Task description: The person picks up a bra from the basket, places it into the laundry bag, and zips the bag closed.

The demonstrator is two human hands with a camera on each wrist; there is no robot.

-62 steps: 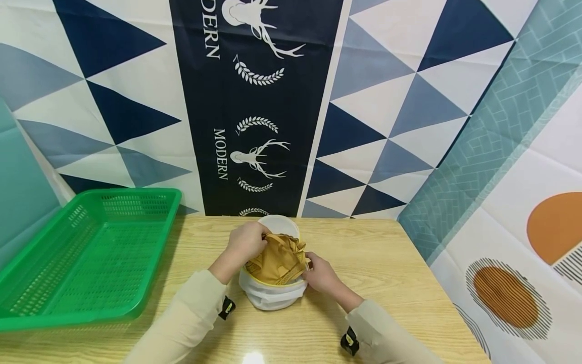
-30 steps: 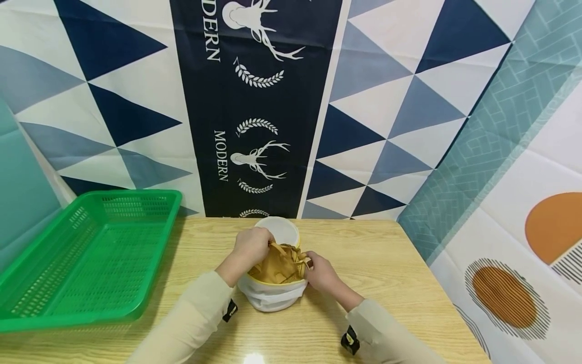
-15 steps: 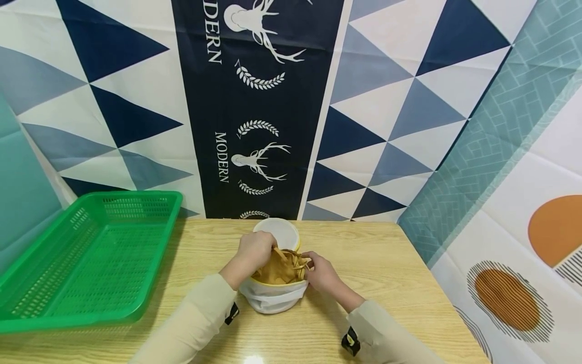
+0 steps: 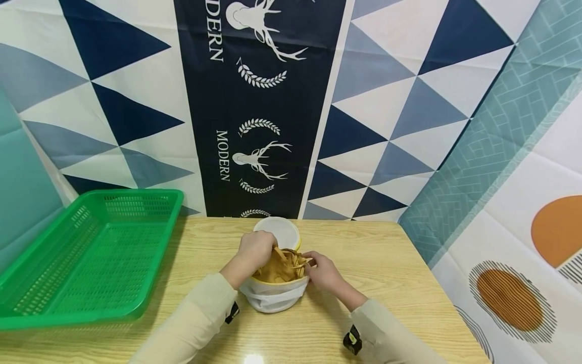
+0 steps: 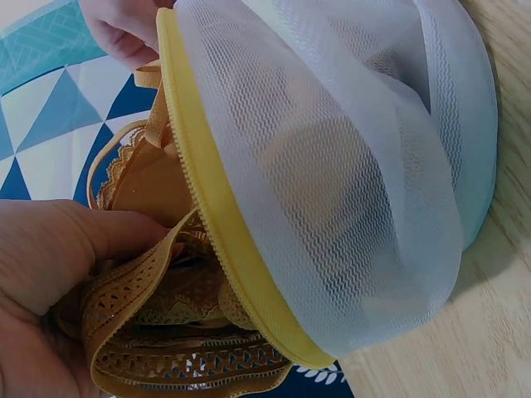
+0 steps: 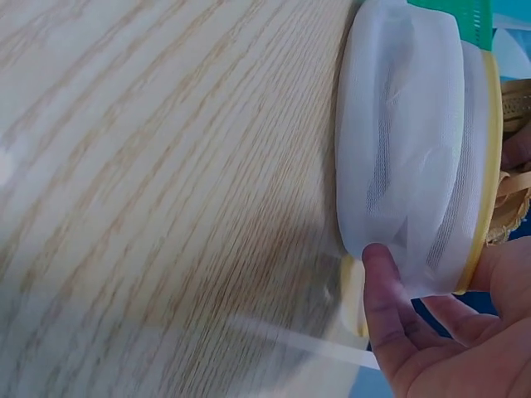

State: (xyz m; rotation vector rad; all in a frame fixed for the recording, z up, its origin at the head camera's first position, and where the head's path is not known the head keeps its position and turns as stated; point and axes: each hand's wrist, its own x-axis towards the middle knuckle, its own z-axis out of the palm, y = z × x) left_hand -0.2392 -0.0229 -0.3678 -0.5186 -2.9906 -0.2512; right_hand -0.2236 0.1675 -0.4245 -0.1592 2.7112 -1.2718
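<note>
One left grip (image 4: 258,247), one right grip (image 4: 324,273) — two sleeves (image 4: 191,313), two black wrist pieces (image 4: 352,340); one mesh bag (image 4: 274,299), one lid (image 4: 278,230), at least one garment (image 4: 277,270), one basket (image 4: 118,253), one worktop (image 4: 359,253) — two printed deer (image 4: 237,16).

1. Your head camera looks forward and down from above the table (image 4: 373,283), far enough back to take in the patterned wall (image 4: 254,126) beyond.
2. Your left wrist camera sits close to the mesh bag (image 5: 315,182), its view turned sideways, with table at the right.
3. Your right wrist view, also near, turns the other way: table at left.
4. All three share the bag; head and right wrist share the green basket (image 4: 115,263).
</note>
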